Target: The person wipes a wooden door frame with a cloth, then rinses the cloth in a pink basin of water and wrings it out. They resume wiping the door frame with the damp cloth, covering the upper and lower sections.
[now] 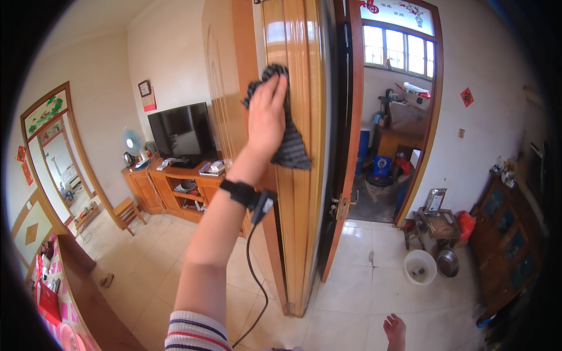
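Note:
My left hand [268, 112] reaches up and presses a dark grey ribbed cloth [292, 147] against the glossy wooden door frame [296, 210]. Part of the cloth bunches above the fingers and the rest hangs down below them. A black strap with a small device [252, 197] and a cable sits around the left wrist. My right hand [394, 327] hangs low over the tiled floor, its fingers loosely curled and holding nothing. An orange-brown door [347, 175] stands ajar just right of the frame.
A wooden TV cabinet [162, 186] with a television [182, 131] and fan [131, 142] stands at left, a wooden stool [127, 208] beside it. At right are a white basin [428, 278], a metal bowl [448, 263], a small table [441, 223] and a dark cabinet [500, 254].

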Available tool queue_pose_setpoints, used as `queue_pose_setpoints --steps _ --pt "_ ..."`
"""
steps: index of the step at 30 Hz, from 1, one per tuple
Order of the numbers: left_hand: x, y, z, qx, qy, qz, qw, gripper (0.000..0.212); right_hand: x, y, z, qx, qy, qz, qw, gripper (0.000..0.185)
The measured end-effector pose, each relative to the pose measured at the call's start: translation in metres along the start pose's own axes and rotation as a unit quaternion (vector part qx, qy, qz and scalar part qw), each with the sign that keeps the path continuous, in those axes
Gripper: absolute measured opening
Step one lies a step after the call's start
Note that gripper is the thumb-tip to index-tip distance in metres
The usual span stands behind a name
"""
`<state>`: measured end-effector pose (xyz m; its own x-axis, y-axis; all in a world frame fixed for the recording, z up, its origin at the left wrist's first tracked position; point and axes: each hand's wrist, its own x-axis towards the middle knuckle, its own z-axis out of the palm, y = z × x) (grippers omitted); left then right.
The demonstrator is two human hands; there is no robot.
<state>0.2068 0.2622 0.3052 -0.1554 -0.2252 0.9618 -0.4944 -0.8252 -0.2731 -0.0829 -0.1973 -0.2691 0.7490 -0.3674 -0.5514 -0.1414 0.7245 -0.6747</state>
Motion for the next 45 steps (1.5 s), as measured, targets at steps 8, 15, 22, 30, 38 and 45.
queue_pose_setpoints --steps 8,15,22,30,38,45 --pt "-0.162 0.057 -0.041 -0.040 -0.182 -0.079 0.979 0.057 -0.014 -0.003 0.077 -0.091 -0.056 0.024 0.994 0.035" --pt "-0.310 0.111 -0.069 -0.105 -0.312 -0.170 0.929 0.052 -0.038 0.015 0.121 -0.155 -0.099 0.037 0.982 0.035" --pt "-0.390 0.162 -0.100 -0.204 -0.454 -0.379 0.780 0.042 -0.062 -0.011 0.185 -0.275 -0.216 -0.026 0.936 0.035" --pt "-0.313 0.221 -0.082 -0.467 -0.409 -0.535 0.573 0.027 -0.102 -0.041 0.261 -0.459 -0.399 -0.127 0.784 0.100" --pt "-0.277 0.272 -0.067 -0.407 -0.224 -0.586 0.664 0.048 -0.096 -0.041 0.301 -0.293 -0.433 -0.154 0.838 0.034" --pt "-0.280 0.275 -0.098 -0.504 -0.275 -0.581 0.576 0.067 -0.109 -0.061 0.325 -0.304 -0.483 -0.067 0.818 0.032"
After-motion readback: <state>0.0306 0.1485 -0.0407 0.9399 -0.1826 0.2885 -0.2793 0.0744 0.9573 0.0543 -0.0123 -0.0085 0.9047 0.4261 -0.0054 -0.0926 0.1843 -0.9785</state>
